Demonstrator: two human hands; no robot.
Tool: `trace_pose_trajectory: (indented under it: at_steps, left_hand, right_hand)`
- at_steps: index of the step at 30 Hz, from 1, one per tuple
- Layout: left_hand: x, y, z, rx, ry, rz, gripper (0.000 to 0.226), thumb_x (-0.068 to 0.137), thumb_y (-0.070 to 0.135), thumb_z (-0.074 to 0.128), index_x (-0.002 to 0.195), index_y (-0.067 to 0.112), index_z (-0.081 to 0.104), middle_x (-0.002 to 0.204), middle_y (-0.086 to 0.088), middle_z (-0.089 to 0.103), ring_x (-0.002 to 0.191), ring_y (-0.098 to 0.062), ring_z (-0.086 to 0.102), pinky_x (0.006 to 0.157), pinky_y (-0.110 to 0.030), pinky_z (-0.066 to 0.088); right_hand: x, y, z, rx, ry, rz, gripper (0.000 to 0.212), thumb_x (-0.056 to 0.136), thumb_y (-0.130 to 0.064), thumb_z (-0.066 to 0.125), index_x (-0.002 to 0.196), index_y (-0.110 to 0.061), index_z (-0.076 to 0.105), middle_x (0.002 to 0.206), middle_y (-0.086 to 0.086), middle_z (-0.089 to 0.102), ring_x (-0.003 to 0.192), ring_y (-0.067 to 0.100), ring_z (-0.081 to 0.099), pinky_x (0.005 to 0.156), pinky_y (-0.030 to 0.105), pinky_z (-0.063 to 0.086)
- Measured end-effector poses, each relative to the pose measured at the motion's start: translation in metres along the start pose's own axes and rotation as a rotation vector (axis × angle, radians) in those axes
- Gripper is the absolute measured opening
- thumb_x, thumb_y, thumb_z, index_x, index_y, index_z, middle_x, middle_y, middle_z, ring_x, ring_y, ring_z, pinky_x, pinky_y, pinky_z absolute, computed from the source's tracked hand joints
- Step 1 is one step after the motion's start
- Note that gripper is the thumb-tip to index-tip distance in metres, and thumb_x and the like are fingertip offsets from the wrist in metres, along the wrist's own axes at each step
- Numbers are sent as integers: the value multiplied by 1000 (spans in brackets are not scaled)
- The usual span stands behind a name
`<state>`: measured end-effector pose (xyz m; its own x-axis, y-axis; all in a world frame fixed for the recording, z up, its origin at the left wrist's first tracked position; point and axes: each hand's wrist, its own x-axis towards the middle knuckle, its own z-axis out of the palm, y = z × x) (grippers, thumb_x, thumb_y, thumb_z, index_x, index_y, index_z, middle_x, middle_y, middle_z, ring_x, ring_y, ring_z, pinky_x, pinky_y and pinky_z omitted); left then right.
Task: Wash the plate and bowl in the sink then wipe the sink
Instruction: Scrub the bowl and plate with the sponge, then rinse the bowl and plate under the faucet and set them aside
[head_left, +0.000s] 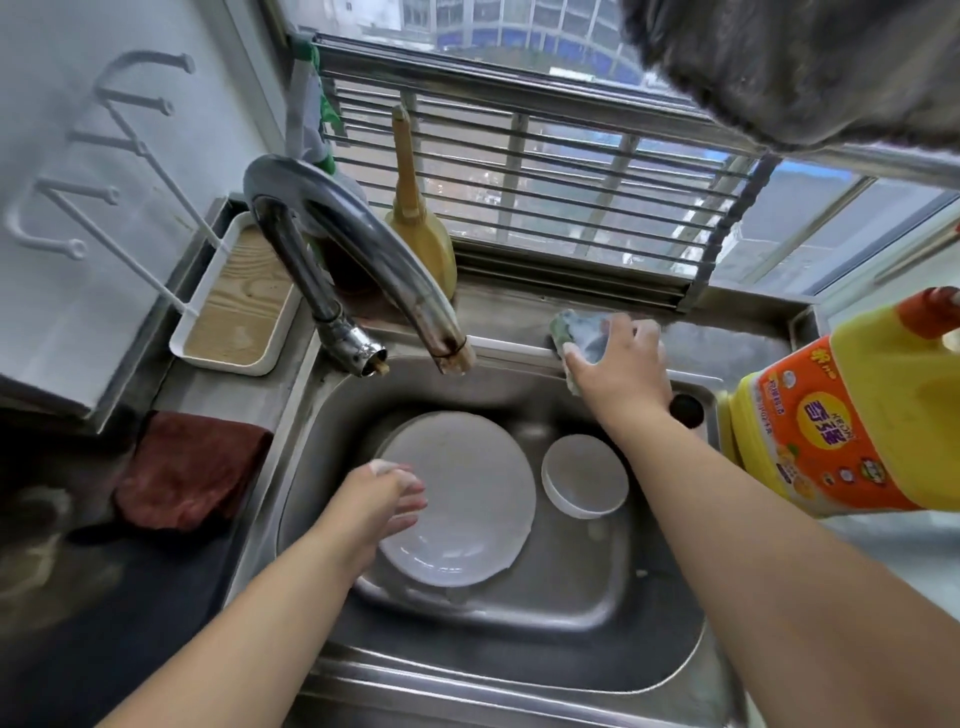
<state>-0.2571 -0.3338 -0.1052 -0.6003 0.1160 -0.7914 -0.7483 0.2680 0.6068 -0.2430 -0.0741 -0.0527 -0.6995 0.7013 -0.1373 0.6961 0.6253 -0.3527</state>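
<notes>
Head view: right hand (618, 364) fingers grip sponge (579, 332); left hand (382, 499) fingers relaxed on plate (462, 499).

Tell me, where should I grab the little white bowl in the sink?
Probably pinch the rim of the bowl from above. It sits upright and open in the sink, apart from the plate, so its edge is free all round.

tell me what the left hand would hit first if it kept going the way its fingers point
Probably the plate: the left hand already lies over its left rim, fingers pointing right across it. Past the plate comes the bowl. The hand's height above the plate is unclear.
</notes>
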Motion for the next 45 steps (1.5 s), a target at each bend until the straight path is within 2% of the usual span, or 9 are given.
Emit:
trace_pose_trajectory:
  at_steps: [9, 12, 15, 20, 25, 32, 35, 41, 45]
  left_hand:
    - [-17, 24, -19, -149, 9, 120, 11, 94, 5, 48, 91, 12, 57, 88, -10, 66, 76, -21, 63, 64, -29, 49]
    - [-14, 31, -23, -212, 33, 122, 4, 94, 10, 52, 91, 12, 55, 84, -7, 61, 71, -18, 58, 64, -28, 48]
    - [-10, 42, -25, -221, 71, 147, 5, 93, 17, 57, 94, 12, 56, 86, -4, 58, 70, -15, 56, 64, -27, 48]
    - [3, 66, -14, -196, 112, 246, 15, 88, 32, 65, 85, 21, 55, 85, 2, 58, 74, -13, 54, 68, -28, 48]
    - [13, 71, -1, -294, 200, 271, 22, 85, 31, 69, 74, 16, 56, 67, 0, 51, 57, -12, 43, 54, -25, 37]
    - [22, 71, 7, -299, 309, 374, 20, 85, 20, 69, 89, 2, 65, 77, -1, 60, 77, -15, 54, 69, -25, 42]
    - [23, 72, 8, -283, 333, 373, 13, 85, 19, 69, 87, 7, 64, 83, -4, 62, 81, -17, 58, 77, -29, 45]
    - [28, 66, 8, -274, 332, 416, 26, 86, 13, 66, 100, -9, 66, 89, -16, 69, 77, -15, 56, 67, -21, 42]
    - [29, 59, 0, -192, 201, 379, 15, 87, 25, 66, 89, 11, 63, 76, 2, 62, 65, -9, 54, 72, -29, 43]
  right_hand:
    - [-3, -5, -1, -37, -36, -40, 65, 85, -57, 54, 138, -24, 36, 147, 11, 23, 136, 34, 16, 111, 47, 20]
    - [-26, -17, -5, 102, 78, -166, 52, 87, -40, 60, 132, -16, 46, 137, 14, 38, 128, 32, 29, 107, 44, 25]
    - [-63, -26, 4, 263, 25, -301, 32, 88, -28, 62, 115, -11, 59, 112, 10, 57, 109, 27, 48, 95, 35, 35]
    - [-116, -18, 19, 478, -237, -105, 16, 92, -24, 57, 103, -17, 66, 94, -5, 62, 91, 9, 56, 70, 16, 35]
    - [-151, -2, 23, 551, -300, -13, 11, 94, -23, 54, 98, -23, 65, 90, -17, 63, 87, -5, 56, 68, 2, 39]
    - [-167, 11, 30, 563, -300, 58, 11, 93, -24, 54, 97, -26, 64, 91, -18, 64, 92, -2, 59, 76, 11, 43]
    - [-167, 8, 35, 575, -312, 102, 12, 94, -26, 52, 98, -28, 63, 92, -16, 65, 94, 2, 60, 83, 21, 47]
    - [-169, -3, 35, 666, -334, 165, 15, 94, -24, 52, 95, -22, 67, 86, -7, 68, 87, 7, 63, 83, 26, 50]
    - [-160, -18, 42, 951, -391, 362, 18, 96, -18, 50, 98, -12, 67, 84, 2, 69, 78, 12, 63, 73, 23, 51]
